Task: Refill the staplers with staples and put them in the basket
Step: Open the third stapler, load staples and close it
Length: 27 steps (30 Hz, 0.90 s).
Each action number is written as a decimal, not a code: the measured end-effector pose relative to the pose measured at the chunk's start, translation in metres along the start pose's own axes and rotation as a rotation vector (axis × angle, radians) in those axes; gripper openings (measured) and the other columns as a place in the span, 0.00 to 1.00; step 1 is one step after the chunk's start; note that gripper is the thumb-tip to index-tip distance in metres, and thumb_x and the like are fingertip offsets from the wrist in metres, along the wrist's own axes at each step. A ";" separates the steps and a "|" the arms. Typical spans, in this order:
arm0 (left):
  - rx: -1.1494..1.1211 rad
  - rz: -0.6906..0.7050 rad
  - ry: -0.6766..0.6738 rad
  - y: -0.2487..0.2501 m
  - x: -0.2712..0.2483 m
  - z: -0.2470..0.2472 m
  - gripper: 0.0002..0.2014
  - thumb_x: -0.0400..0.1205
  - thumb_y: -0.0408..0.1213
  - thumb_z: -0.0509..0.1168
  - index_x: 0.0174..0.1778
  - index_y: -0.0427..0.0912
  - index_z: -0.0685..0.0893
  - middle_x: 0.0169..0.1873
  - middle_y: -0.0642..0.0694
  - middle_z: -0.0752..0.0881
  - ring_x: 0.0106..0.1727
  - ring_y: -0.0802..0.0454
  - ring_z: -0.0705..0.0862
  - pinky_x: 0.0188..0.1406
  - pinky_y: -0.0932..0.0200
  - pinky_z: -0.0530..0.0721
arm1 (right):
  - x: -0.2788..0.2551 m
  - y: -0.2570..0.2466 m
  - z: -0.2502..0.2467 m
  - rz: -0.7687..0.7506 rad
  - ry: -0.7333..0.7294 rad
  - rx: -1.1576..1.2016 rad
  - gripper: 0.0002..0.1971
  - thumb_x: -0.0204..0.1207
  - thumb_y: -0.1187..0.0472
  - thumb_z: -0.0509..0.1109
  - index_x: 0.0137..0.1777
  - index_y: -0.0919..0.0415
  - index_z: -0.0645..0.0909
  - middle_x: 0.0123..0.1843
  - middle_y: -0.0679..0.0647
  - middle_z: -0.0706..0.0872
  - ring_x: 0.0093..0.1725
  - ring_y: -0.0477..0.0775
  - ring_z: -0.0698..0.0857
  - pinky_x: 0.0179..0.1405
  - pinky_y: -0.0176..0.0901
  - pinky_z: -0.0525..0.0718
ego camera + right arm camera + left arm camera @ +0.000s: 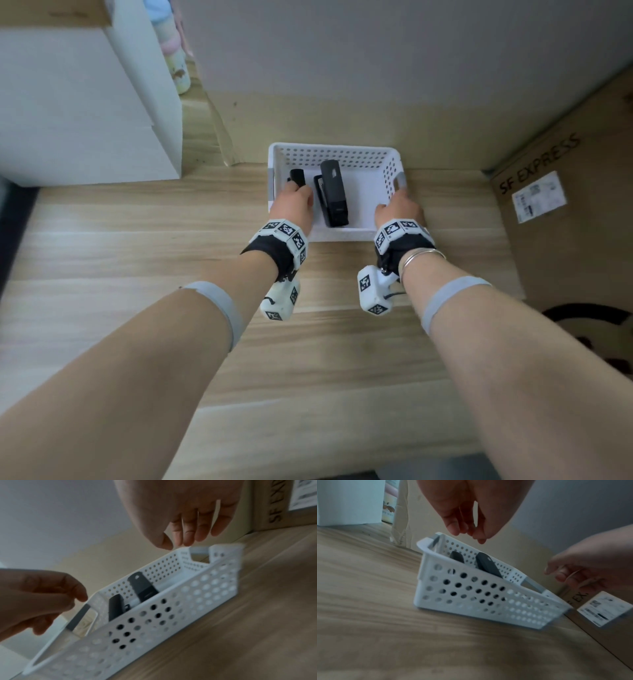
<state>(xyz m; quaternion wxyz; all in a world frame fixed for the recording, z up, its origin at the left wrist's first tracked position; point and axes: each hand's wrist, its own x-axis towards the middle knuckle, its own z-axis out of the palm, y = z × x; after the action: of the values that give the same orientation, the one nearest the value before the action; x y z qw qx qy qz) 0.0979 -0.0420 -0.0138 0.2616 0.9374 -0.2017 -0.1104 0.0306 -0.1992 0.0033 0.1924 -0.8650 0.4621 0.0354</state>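
Wooden desk [137, 240] | both hands [296, 205] above basket [390, 171] | fingers [453, 530] loosely curled, holding nothing

Left hand [471, 513] hovers over basket [471, 601] (two staplers [488, 565] inside).

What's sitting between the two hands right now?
Between the left hand and right hand, the head view shows the basket floor with the large stapler; the small stapler lies beyond the left fingertips.
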 end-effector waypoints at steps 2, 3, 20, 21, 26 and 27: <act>-0.023 0.036 -0.019 0.012 -0.016 0.009 0.12 0.80 0.25 0.55 0.53 0.33 0.81 0.54 0.34 0.80 0.51 0.37 0.81 0.44 0.56 0.74 | -0.011 0.031 -0.012 0.070 0.005 -0.040 0.19 0.78 0.60 0.63 0.68 0.63 0.71 0.67 0.64 0.79 0.68 0.66 0.77 0.67 0.59 0.76; -0.037 0.050 -0.031 0.017 -0.024 0.014 0.12 0.79 0.25 0.55 0.53 0.33 0.81 0.54 0.34 0.80 0.52 0.37 0.81 0.46 0.55 0.76 | -0.016 0.047 -0.016 0.112 0.002 -0.065 0.20 0.78 0.61 0.63 0.69 0.63 0.71 0.69 0.63 0.78 0.70 0.66 0.74 0.68 0.60 0.73; -0.030 0.101 -0.335 0.052 -0.101 0.109 0.12 0.78 0.25 0.55 0.51 0.36 0.82 0.56 0.36 0.78 0.50 0.35 0.83 0.47 0.54 0.77 | -0.061 0.203 -0.030 0.302 -0.058 -0.217 0.27 0.74 0.72 0.66 0.73 0.64 0.65 0.68 0.68 0.74 0.67 0.72 0.78 0.63 0.58 0.79; -0.022 0.098 -0.337 0.051 -0.100 0.108 0.13 0.78 0.25 0.55 0.51 0.37 0.82 0.57 0.36 0.78 0.51 0.36 0.83 0.46 0.54 0.77 | -0.062 0.199 -0.031 0.273 -0.073 -0.227 0.27 0.75 0.71 0.67 0.73 0.63 0.66 0.67 0.68 0.76 0.67 0.71 0.78 0.63 0.58 0.79; 0.005 0.058 -0.336 0.040 -0.095 0.097 0.14 0.79 0.23 0.54 0.55 0.37 0.80 0.59 0.37 0.78 0.53 0.36 0.82 0.44 0.55 0.74 | -0.077 0.147 -0.024 -0.077 -0.113 -0.222 0.29 0.73 0.70 0.70 0.74 0.55 0.72 0.65 0.64 0.82 0.65 0.66 0.81 0.62 0.51 0.80; 0.010 0.036 -0.341 0.035 -0.093 0.093 0.15 0.79 0.23 0.54 0.57 0.37 0.80 0.60 0.38 0.77 0.54 0.36 0.82 0.46 0.53 0.77 | -0.081 0.133 -0.023 -0.168 -0.135 -0.220 0.29 0.73 0.70 0.70 0.74 0.53 0.73 0.65 0.63 0.82 0.65 0.65 0.81 0.63 0.50 0.80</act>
<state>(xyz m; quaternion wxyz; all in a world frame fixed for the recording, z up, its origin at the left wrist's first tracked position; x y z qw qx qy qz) -0.0253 -0.0698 -0.0636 0.2206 0.9027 -0.2605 -0.2621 -0.1263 -0.2101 0.0041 0.1294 -0.9120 0.3676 0.1277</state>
